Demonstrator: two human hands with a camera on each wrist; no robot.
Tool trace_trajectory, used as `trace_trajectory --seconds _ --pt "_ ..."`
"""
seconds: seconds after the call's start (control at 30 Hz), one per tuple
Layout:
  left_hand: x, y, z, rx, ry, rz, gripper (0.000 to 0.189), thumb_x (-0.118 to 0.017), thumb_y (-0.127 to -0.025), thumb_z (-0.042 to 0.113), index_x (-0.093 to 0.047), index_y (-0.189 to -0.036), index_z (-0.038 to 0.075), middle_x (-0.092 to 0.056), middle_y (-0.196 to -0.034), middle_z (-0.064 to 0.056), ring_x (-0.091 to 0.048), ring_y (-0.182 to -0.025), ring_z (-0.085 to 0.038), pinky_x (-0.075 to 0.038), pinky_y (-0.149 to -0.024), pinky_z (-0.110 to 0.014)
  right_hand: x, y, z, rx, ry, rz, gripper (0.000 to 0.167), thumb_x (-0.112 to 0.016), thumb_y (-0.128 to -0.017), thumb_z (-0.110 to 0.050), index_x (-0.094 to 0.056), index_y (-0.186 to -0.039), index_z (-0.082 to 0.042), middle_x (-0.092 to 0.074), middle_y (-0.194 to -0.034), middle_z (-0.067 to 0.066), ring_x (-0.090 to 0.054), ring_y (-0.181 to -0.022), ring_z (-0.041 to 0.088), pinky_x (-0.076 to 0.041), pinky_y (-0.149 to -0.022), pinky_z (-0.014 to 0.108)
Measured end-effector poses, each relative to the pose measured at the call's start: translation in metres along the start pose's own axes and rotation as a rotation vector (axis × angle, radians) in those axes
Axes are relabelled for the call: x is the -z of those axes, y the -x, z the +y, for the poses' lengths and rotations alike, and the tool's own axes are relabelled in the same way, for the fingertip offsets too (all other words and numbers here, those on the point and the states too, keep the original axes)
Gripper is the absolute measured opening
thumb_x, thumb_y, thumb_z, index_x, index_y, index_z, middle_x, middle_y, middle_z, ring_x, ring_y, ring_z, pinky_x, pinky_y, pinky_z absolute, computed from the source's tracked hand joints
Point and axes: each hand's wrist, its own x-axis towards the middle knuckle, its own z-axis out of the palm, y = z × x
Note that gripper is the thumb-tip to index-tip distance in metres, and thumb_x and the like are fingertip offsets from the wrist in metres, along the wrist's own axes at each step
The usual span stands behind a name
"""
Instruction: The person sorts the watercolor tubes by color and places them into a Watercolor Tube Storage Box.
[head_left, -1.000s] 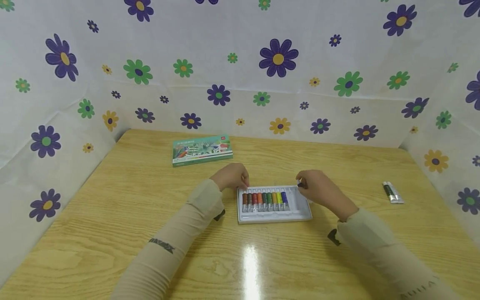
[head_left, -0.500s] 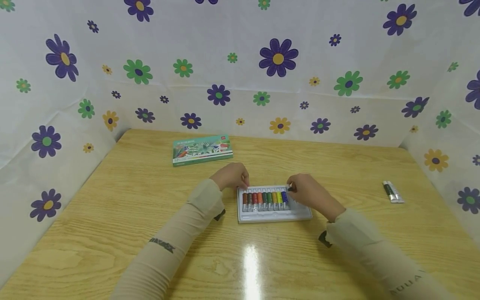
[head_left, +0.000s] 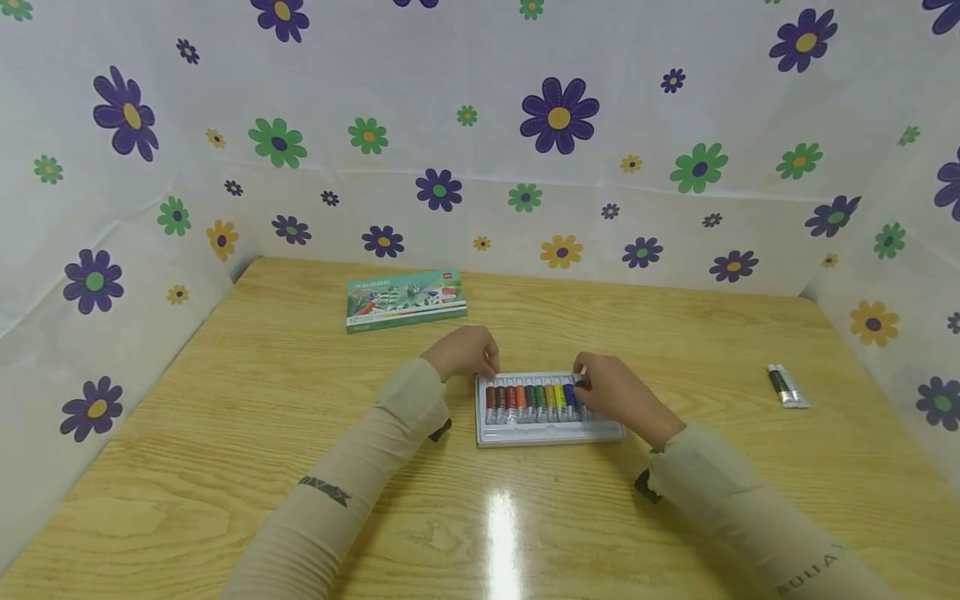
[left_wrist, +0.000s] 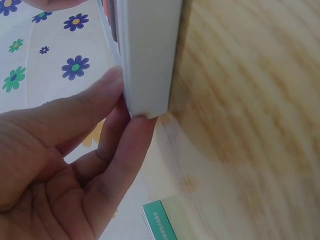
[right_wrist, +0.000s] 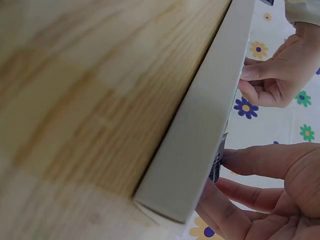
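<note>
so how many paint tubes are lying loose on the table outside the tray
2: a black paint tube and a white paint tube lie side by side near the wooden table's right edge. None seem hidden.

Tray [head_left: 551,435] sits mid-tabletop [head_left: 225,400], just before the person. Row of paint tubes [head_left: 531,402] lies in the tray, filling its left and middle part. Left hand [head_left: 463,352] touches the tray's far left corner; right hand [head_left: 611,390] rests over the tray's right part. Flat box [head_left: 406,300] lies behind and to the left, well apart. Two loose tubes [head_left: 785,385] lie far right, side by side.
</note>
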Motion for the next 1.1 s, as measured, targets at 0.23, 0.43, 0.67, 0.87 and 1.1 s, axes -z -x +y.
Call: trace_trajectory --seconds 0.23,0.43,0.67,0.87,1.1 --pt "0.0002 -0.0006 -0.0003 -0.015 -0.012 0.000 0.004 -0.070 -0.083 0.009 -0.070 -0.079 0.008 -0.070 -0.089 -0.006 -0.055 -0.068 -0.012 -0.045 -0.064 -0.022 -0.0036 0.0000 0.0014 -0.003 0.001 0.016 0.028 -0.064 -0.088 -0.009 -0.056 -0.112 0.003 -0.064 -0.091 0.013 -0.056 -0.076 0.018 -0.049 -0.068 0.032" --pt "0.0005 -0.0011 -0.0009 -0.016 -0.005 0.003 0.005 -0.070 -0.083 0.009 -0.070 -0.078 0.008 -0.070 -0.088 -0.006 -0.054 -0.066 -0.011 -0.044 -0.063 -0.021 -0.0022 0.0010 0.0019 0.007 0.011 0.022 0.029 -0.065 -0.087 -0.010 -0.058 -0.112 0.003 -0.065 -0.096 0.015 -0.060 -0.084 0.021 -0.051 -0.075 0.036" --pt "-0.0001 -0.0015 -0.0017 -0.012 -0.003 -0.001 0.005 -0.070 -0.083 0.009 -0.070 -0.078 0.008 -0.069 -0.087 -0.006 -0.054 -0.064 -0.011 -0.043 -0.062 -0.021 0.0049 0.0047 0.0034 0.052 -0.021 0.040 0.027 -0.066 -0.084 -0.002 -0.063 -0.110 0.005 -0.067 -0.097 0.016 -0.063 -0.088 0.024 -0.052 -0.078 0.038" --pt "0.0001 -0.0017 -0.0017 -0.010 -0.005 -0.002 0.004 -0.070 -0.083 0.009 -0.070 -0.078 0.008 -0.070 -0.088 -0.006 -0.055 -0.064 -0.011 -0.045 -0.064 -0.021 0.0040 0.0042 0.0046 0.080 -0.023 0.023 0.029 -0.067 -0.081 0.002 -0.065 -0.109 0.006 -0.068 -0.096 0.016 -0.063 -0.088 0.024 -0.053 -0.077 0.037" --pt "0.0003 -0.0025 -0.0017 -0.011 -0.012 -0.005 0.005 -0.070 -0.082 0.009 -0.070 -0.078 0.009 -0.069 -0.088 -0.005 -0.056 -0.065 -0.011 -0.045 -0.065 -0.022 0.0015 0.0020 0.0047 0.069 0.011 0.034 0.028 -0.067 -0.081 0.002 -0.066 -0.108 0.005 -0.068 -0.096 0.015 -0.063 -0.087 0.023 -0.052 -0.079 0.038"
